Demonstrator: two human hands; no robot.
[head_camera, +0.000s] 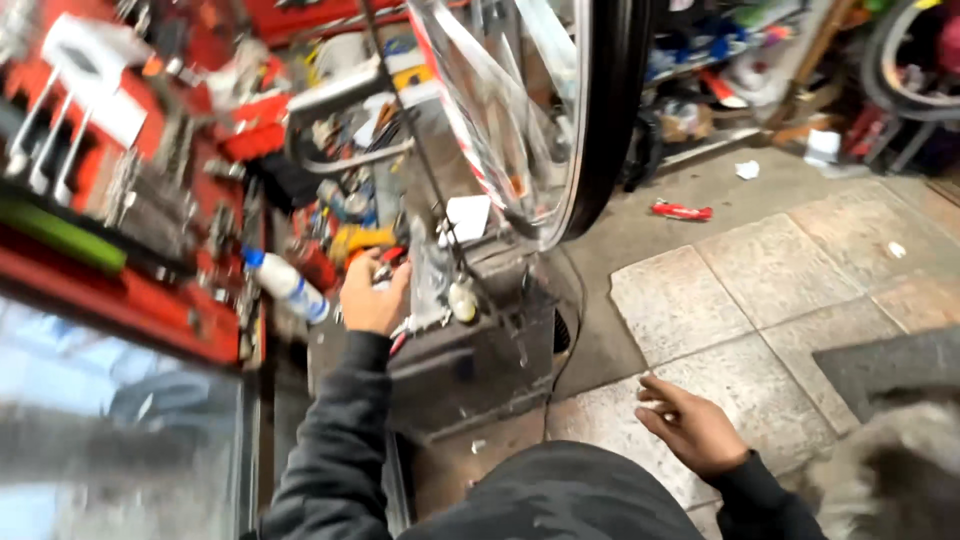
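My left hand (372, 297) reaches forward into a cluttered tool tray and is closed around a small tool with red handles (385, 268); what kind of tool it is stays blurred. My right hand (690, 425) hovers low over the tiled floor, fingers loosely spread and holding nothing. A bicycle wheel (590, 120) with black tyre and silver rim hangs just beyond the left hand. A white bottle with a blue cap (285, 283) lies left of that hand.
A red tool board (120, 150) with hanging wrenches fills the left. A dark metal box (480, 360) stands under the tray. A red scrap (682, 211) lies on the floor. Shelves of clutter line the back; a glass panel (110, 430) sits lower left.
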